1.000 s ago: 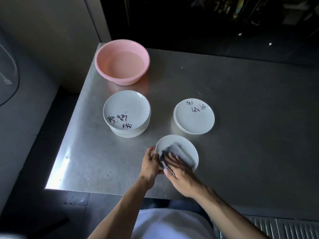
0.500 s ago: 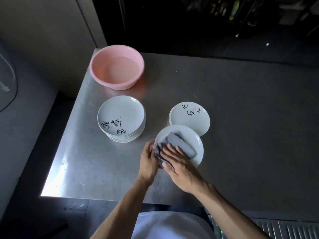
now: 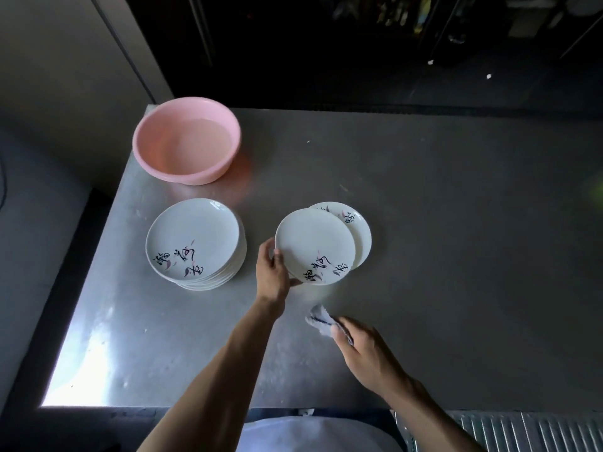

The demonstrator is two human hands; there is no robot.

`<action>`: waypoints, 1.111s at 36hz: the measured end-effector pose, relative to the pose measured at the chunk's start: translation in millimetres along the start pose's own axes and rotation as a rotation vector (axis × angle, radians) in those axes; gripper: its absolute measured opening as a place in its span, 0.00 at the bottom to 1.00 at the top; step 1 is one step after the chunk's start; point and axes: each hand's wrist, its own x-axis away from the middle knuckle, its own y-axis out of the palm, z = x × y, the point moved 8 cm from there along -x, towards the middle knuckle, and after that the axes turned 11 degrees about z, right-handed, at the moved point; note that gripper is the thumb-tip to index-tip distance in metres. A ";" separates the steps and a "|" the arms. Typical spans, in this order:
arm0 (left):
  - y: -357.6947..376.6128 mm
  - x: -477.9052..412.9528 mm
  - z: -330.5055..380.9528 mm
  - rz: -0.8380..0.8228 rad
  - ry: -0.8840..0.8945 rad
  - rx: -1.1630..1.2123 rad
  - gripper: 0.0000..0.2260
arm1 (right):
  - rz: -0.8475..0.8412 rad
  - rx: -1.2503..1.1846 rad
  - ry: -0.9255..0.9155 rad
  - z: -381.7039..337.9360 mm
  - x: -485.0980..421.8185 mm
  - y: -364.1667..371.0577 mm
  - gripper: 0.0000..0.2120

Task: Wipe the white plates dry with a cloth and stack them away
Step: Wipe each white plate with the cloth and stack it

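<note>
"While my left hand [image 3: 272, 272] grips the white plate [image 3: 315, 246] by its near-left rim, thumb on top and fingers underneath, the rest of the plate reaches out to the far right of my grip."

"Where is that plate in relation to the others?"

"It overlaps the right stack [image 3: 360, 234], shifted toward the near left, so the stack's far-right edge shows past it. I cannot tell whether the two are touching. The plate's painted lettering faces up along its near edge."

"And your other hand?"

"My right hand [image 3: 362, 350] is nearer to me, over the metal table [image 3: 440, 256], and it holds the grey cloth [image 3: 318, 319] bunched between thumb and fingertips. The cloth sticks out to the far left of my fingers, well apart from the plate."

"What else is on the table?"

"A taller left stack [image 3: 195, 243] stands just left of my left hand, and a pink basin [image 3: 186, 140] holding water sits at the far left corner."
</note>
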 end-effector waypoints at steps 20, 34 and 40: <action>42.1 -29.4 19.0 0.175 0.165 -0.397 0.14 | -0.076 -0.202 0.128 21.6 -31.1 -19.7 0.17; 31.6 -16.3 -0.2 0.127 0.042 -0.412 0.16 | -0.070 -0.170 0.121 16.7 -36.3 -10.6 0.12; 21.5 -14.7 35.1 0.068 0.211 -0.671 0.18 | 0.026 -0.490 0.457 10.9 -46.5 4.3 0.10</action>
